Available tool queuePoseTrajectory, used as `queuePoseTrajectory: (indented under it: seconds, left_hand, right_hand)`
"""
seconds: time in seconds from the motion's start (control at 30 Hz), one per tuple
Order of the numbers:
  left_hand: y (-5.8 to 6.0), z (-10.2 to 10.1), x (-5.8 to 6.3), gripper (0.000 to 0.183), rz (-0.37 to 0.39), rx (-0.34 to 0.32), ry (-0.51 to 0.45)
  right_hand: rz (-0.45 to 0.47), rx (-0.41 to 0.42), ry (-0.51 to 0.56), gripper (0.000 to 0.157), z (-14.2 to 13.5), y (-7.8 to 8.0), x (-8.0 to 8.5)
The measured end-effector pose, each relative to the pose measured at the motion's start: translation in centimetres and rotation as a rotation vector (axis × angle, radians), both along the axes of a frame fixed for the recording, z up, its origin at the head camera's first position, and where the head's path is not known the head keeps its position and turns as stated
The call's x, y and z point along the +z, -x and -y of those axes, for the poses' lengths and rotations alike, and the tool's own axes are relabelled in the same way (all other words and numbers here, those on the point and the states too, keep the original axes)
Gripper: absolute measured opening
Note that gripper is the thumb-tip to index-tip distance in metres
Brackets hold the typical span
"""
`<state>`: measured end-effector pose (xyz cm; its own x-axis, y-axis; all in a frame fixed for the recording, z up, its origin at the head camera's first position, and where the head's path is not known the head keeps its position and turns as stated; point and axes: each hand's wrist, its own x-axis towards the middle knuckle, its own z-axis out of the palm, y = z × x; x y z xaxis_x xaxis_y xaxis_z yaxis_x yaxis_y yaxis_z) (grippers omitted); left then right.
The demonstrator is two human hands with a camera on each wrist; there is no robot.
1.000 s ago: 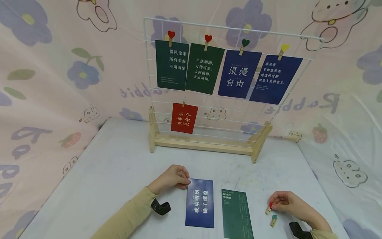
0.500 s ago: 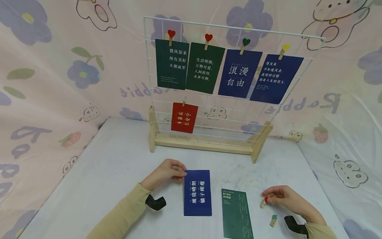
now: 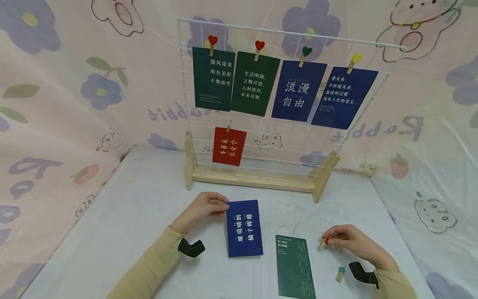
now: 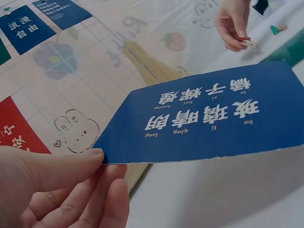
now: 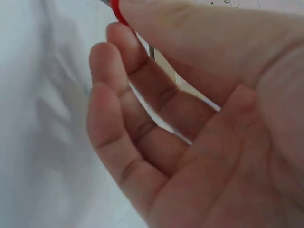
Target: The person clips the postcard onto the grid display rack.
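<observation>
My left hand pinches a corner of a blue card with white characters. In the left wrist view the blue card is held up off the table, between thumb and curled fingers. My right hand pinches a small wooden clothespin with a red heart. Only a bit of the red heart shows at the top of the right wrist view. A green card lies flat on the table between the hands. Close to the right hand lies another clothespin with a green top.
A white wire grid rack on a wooden stand rises behind the hands. Clothespins hold several green and blue cards along its upper part. A red card hangs lower left. Printed cloth surrounds the white table.
My left hand has lifted the blue card and carried it forward and slightly left. The right hand has moved left and forward with the red-heart clothespin.
</observation>
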<state>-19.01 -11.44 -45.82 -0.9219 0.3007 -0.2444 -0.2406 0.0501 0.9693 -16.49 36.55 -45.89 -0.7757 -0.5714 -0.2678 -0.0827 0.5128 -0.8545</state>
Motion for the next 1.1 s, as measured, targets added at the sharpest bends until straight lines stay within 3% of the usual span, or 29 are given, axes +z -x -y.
queuePoseTrajectory:
  seconds: [0.4,0.77,1.1]
  left_hand:
    - [0.7,0.0,1.8,0.025,-0.067,0.067,-0.041]
    - [1.5,-0.5,3.4,0.026,-0.108,0.142,-0.056]
    - [2.6,-1.5,5.1,0.028,-0.196,0.15,-0.05]
  right_hand:
    - [-0.054,-0.002,0.017,0.032,2.8,1.4,1.4]
    - [-0.182,-0.068,-0.003,0.034,5.3,2.9,3.2]
    - [-0.246,-0.1,0.006,0.028,6.6,3.7,4.1]
